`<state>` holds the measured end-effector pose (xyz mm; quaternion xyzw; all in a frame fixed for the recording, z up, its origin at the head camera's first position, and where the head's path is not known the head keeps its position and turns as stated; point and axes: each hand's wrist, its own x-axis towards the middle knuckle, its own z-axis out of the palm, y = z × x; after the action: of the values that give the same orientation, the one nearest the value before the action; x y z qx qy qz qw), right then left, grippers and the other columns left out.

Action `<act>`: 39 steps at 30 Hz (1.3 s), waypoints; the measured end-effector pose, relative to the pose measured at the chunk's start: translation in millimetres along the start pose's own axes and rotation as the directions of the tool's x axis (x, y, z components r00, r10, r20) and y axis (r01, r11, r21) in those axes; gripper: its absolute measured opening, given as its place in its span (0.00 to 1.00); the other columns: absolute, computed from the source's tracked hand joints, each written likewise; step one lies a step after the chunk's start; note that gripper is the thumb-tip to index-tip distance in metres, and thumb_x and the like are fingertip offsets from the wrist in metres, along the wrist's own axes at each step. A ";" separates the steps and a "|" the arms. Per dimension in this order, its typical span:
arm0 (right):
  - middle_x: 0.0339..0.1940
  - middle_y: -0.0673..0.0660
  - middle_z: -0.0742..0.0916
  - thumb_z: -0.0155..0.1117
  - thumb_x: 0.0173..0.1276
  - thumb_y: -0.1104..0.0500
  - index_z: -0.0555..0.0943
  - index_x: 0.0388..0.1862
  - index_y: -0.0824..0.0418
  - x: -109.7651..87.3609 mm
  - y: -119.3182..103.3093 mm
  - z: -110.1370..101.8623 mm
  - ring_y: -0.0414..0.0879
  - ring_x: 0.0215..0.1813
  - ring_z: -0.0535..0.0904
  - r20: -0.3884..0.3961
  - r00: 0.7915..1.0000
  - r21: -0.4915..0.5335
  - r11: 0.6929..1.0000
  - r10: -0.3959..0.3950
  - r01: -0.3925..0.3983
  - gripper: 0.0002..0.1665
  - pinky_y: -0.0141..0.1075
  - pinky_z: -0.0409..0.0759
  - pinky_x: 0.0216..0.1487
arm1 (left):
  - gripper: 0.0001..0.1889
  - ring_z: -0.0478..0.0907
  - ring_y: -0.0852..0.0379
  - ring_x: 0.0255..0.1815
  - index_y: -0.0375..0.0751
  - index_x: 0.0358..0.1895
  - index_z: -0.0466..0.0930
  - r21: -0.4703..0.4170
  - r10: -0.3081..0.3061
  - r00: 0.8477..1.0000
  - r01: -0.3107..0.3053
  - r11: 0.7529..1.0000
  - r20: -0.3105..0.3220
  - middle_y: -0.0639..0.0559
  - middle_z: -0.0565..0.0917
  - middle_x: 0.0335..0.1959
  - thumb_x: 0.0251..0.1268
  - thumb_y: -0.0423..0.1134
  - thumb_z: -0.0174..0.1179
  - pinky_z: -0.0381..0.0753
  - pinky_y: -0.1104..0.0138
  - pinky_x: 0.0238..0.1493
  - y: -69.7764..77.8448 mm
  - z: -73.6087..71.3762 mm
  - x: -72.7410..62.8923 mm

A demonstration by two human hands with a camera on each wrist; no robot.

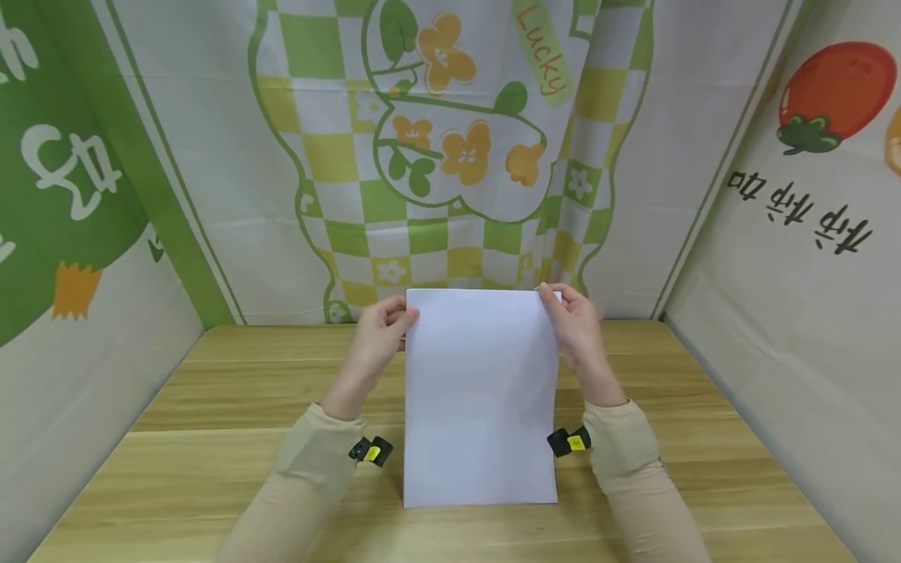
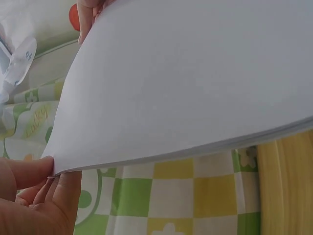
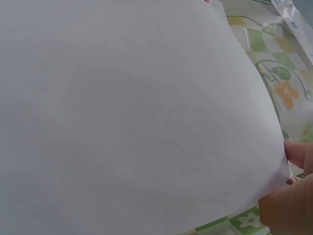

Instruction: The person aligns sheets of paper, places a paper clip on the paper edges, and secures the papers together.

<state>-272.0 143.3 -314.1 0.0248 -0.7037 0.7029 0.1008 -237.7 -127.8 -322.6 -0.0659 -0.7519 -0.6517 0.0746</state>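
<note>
A stack of blank white paper [image 1: 482,399] stands upright before me, its lower edge down by the tabletop. My left hand [image 1: 378,336] pinches its upper left corner, thumb on the near face and fingers behind. At the upper right corner my right hand [image 1: 579,327] grips it in the same way. Several layered sheets show along the side edge of the paper [image 2: 215,147] in the left wrist view, and the top bows slightly. From the right wrist, the broad face of the paper [image 3: 142,117] fills most of the view, hiding what lies behind.
The wooden table [image 1: 211,461] reaches back to a hanging cloth [image 1: 338,195] with green and yellow checks. Printed cloth walls stand at the left [image 1: 77,156] and right [image 1: 795,313]. A black band with a yellow tag [image 1: 371,451] is at the left sleeve, another [image 1: 568,442] at the right.
</note>
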 end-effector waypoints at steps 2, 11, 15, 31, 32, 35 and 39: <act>0.16 0.42 0.78 0.59 0.70 0.52 0.78 0.42 0.62 0.7 3.4 0.0 0.34 0.21 0.73 0.009 1.000 -0.006 1.000 -0.007 0.007 0.13 0.26 0.72 0.23 | 0.12 0.79 0.59 0.30 0.33 0.50 0.77 0.012 0.018 1.000 -0.018 1.000 -0.004 0.43 0.84 0.35 0.71 0.35 0.52 0.81 0.67 0.30 -3.1 0.7 0.8; 0.23 0.42 0.81 0.58 0.70 0.54 0.74 0.54 0.64 2.4 23.1 -4.9 0.34 0.23 0.74 0.140 0.990 -0.064 0.998 0.001 0.008 0.19 0.27 0.74 0.24 | 0.12 0.77 0.60 0.28 0.29 0.50 0.76 -0.001 0.073 0.995 -0.073 0.997 -0.062 0.37 0.82 0.36 0.71 0.33 0.50 0.77 0.72 0.28 -19.2 3.4 5.6; 0.39 0.48 0.85 0.58 0.71 0.55 0.71 0.59 0.64 1.6 26.3 -7.0 0.38 0.37 0.81 0.207 0.978 -0.099 0.995 0.030 -0.010 0.22 0.33 0.81 0.36 | 0.11 0.76 0.60 0.27 0.29 0.48 0.77 0.000 0.076 0.992 -0.076 0.997 -0.097 0.40 0.82 0.32 0.71 0.34 0.51 0.76 0.72 0.27 -23.1 2.9 7.4; 0.60 0.67 0.78 0.57 0.71 0.56 0.68 0.64 0.66 -3.3 43.8 -15.2 0.43 0.47 0.80 0.294 0.946 -0.215 0.974 0.134 -0.071 0.26 0.39 0.82 0.45 | 0.11 0.74 0.61 0.31 0.28 0.48 0.76 -0.093 -0.019 0.987 0.004 0.996 -0.159 0.46 0.79 0.33 0.70 0.33 0.51 0.75 0.73 0.31 -34.2 5.2 10.2; 0.60 0.68 0.78 0.57 0.71 0.56 0.68 0.63 0.66 -3.9 45.8 -16.0 0.44 0.48 0.80 0.300 0.943 -0.221 0.972 0.142 -0.076 0.26 0.41 0.81 0.47 | 0.11 0.75 0.61 0.31 0.28 0.49 0.76 -0.095 -0.023 0.987 0.007 0.995 -0.161 0.46 0.79 0.34 0.70 0.33 0.51 0.75 0.73 0.32 -35.0 5.2 10.1; 0.59 0.68 0.79 0.58 0.70 0.56 0.69 0.61 0.67 -5.3 51.2 -18.5 0.45 0.49 0.80 0.301 0.939 -0.231 0.968 0.166 -0.098 0.25 0.44 0.81 0.50 | 0.12 0.75 0.62 0.33 0.29 0.49 0.77 -0.108 -0.034 0.985 0.015 0.994 -0.170 0.44 0.80 0.36 0.70 0.33 0.52 0.76 0.72 0.33 -37.3 5.5 10.1; 0.56 0.68 0.80 0.59 0.70 0.57 0.69 0.60 0.68 -6.4 57.4 -21.4 0.46 0.48 0.81 0.310 0.935 -0.224 0.969 0.171 -0.103 0.24 0.44 0.81 0.50 | 0.12 0.76 0.62 0.32 0.29 0.50 0.77 -0.131 -0.045 0.983 0.021 0.991 -0.181 0.46 0.80 0.35 0.70 0.33 0.52 0.76 0.72 0.33 -39.3 5.9 9.3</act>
<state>-273.6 164.6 -371.9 0.0810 -0.7789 0.6185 -0.0647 -254.6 -127.6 -359.7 0.0022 -0.6993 -0.7033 0.1282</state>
